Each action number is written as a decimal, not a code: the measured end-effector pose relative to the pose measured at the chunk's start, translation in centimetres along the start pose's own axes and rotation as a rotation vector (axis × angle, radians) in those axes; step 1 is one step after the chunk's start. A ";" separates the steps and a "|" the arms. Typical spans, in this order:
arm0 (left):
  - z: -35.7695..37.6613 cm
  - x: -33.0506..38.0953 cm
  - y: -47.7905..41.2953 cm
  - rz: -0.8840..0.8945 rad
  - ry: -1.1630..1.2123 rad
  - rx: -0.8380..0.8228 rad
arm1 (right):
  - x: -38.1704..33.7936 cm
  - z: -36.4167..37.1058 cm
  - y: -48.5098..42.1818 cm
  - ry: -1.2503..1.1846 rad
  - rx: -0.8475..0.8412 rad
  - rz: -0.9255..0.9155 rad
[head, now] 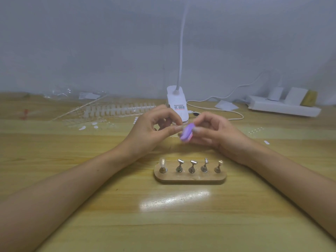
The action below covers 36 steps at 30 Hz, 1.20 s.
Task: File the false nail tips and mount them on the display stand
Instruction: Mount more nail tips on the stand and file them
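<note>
Head view: spare nail tip strips (118,110) lie on the counter (72,179) at far left. My left grip (154,128) is closed to a pinch, thumb and forefinger on one nail tip (179,127), small and blurred. The purple file block (187,133) meets it; my right grip (214,133) is curled round the block. Step in hand, by my reading: filing. On the display stand (190,177), the leftmost post carries a mounted tip (163,163); the four to its right look bare. Next move calls for parting block and tip, then seating this tip squarely on the second post (180,165).
</note>
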<state>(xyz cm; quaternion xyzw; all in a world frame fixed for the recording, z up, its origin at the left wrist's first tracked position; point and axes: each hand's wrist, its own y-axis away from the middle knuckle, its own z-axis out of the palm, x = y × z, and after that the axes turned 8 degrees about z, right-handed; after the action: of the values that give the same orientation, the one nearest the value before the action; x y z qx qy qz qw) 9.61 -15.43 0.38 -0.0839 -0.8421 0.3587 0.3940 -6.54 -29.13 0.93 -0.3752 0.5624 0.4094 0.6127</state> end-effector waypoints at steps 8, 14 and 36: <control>-0.1 0.2 0.1 -0.006 -0.012 0.016 | 0.0 0.4 -0.2 0.102 -0.023 0.041; -0.1 0.3 0.1 0.004 -0.011 0.025 | -0.2 0.5 -0.1 0.069 -0.028 0.057; -0.1 0.1 0.2 -0.003 -0.014 0.018 | -0.5 -0.1 -0.7 -0.028 -0.011 0.136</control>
<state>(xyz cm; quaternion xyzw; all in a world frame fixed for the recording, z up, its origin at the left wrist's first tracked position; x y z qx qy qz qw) 9.59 -15.18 0.39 -0.0766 -0.8415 0.3663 0.3896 -5.91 -29.55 1.42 -0.3337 0.5757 0.4582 0.5893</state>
